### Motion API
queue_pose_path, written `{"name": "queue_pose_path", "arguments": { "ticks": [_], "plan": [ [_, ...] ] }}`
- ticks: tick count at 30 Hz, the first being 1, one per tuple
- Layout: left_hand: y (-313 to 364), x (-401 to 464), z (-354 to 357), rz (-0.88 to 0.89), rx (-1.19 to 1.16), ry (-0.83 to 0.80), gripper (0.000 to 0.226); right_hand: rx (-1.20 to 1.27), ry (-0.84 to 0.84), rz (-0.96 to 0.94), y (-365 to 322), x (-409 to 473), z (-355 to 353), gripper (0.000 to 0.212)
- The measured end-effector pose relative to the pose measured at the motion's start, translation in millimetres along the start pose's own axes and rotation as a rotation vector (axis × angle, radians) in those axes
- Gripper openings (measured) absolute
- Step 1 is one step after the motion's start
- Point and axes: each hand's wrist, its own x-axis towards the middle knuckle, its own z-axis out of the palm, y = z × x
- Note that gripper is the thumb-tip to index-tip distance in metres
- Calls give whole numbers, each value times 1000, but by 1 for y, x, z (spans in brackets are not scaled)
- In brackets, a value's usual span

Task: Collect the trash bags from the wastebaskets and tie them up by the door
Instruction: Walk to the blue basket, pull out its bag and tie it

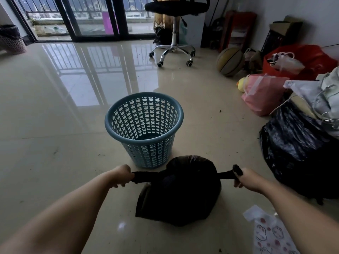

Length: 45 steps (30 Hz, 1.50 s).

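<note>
- Both hands are clenched on the black trash bag (pixel 178 191): the left hand (pixel 121 176) grips one twisted tail of the bag's mouth, and the right hand (pixel 246 177) grips the other, with a short end of plastic sticking up past its fingers.
- Each tail runs out sideways from the top of the bag and looks taut, so my reading is that a knot is being drawn closed; whether the knot is finished cannot be told from this view.
- That bag sits on the tiled floor (pixel 55 162) between the forearms, just in front of the blue wastebasket (pixel 145 129).
- Its basket stands upright with no liner in it, its perforated wall and base bare, so that one appears to be emptied.
- A second wastebasket (pixel 12 40), pale with a dark liner over its rim, stands far off at the left by the glass sliding doors (pixel 88 17); it seems to remain to be collected.
- Off to the right a large black plastic sack (pixel 297 153) lies in a heap with a pink bag (pixel 262 94) and a red bag (pixel 300 59); whether it belongs to the task is unclear.
- No entrance door shows here, so I cannot judge whether the tying is happening at the required spot.
</note>
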Motion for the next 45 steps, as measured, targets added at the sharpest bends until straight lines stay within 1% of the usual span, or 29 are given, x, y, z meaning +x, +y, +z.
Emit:
{"name": "queue_pose_path", "arguments": {
  "ticks": [3,5,6,8,10,12,14,16,18,19,22,23,24,25,26,28,29,30,31,32,33,35,37,39,41,42,43,44,45],
  "plan": [
    [-3,6,4,19,4,251,16,-21,17,12,2,0,0,72],
    [1,5,3,40,-34,352,11,1,54,18,0,2,-2,67],
    [5,3,0,53,-86,372,8,41,82,30,-2,3,-5,63],
    [16,-1,-8,113,-237,346,8,246,177,60,-12,4,-15,50],
    [32,-8,-15,236,-308,256,15,568,270,45,-31,0,-27,36],
    [57,-22,-17,383,-281,172,14,797,297,-78,-60,-5,-35,23],
    [88,-41,-17,531,-352,79,4,839,286,-211,-93,-13,-34,14],
    [117,-59,-22,648,-401,8,3,832,259,-289,-117,-19,-31,11],
    [135,-72,-28,712,-321,-75,4,768,269,-330,-130,-22,-29,15],
    [142,-78,-31,732,-236,-122,6,652,320,-354,-133,-23,-29,17],
    [156,-96,-30,780,27,-278,18,135,540,-390,-131,-23,-29,19],
    [160,-100,-28,796,74,-316,22,35,591,-390,-132,-25,-28,15],
    [162,-101,-25,812,98,-321,24,21,608,-388,-132,-25,-28,12],
    [164,-102,-23,835,98,-268,24,109,582,-384,-134,-26,-31,11],
    [165,-101,-22,862,70,-149,24,309,508,-377,-138,-29,-34,14],
    [165,-94,-20,905,-78,165,22,689,270,-370,-150,-37,-36,21],
    [164,-91,-19,907,-174,280,21,760,149,-388,-155,-42,-36,21],
    [162,-88,-20,903,-253,348,21,759,41,-417,-160,-46,-34,20],
    [161,-86,-20,899,-303,375,20,734,-43,-450,-163,-49,-32,19],
    [159,-84,-21,901,-323,378,19,712,-84,-475,-164,-51,-29,17],
    [158,-83,-20,906,-323,377,19,702,-78,-489,-164,-51,-26,16],
    [156,-82,-19,923,-314,360,18,741,30,-489,-162,-45,-25,12],
    [155,-84,-19,936,-297,272,19,800,160,-478,-160,-40,-26,8],
    [154,-84,-19,935,-217,157,21,825,258,-459,-158,-37,-29,14],
    [153,-81,-18,932,-130,91,23,874,274,-451,-157,-38,-32,22],
    [152,-80,-17,927,-106,95,23,916,216,-453,-156,-40,-34,22],
    [153,-79,-16,925,-111,123,23,945,112,-461,-155,-41,-35,18],
    [153,-78,-16,924,-149,174,22,931,-15,-474,-154,-43,-36,15],
    [154,-77,-16,923,-211,235,21,869,-143,-489,-152,-44,-37,17]
  ]
}}
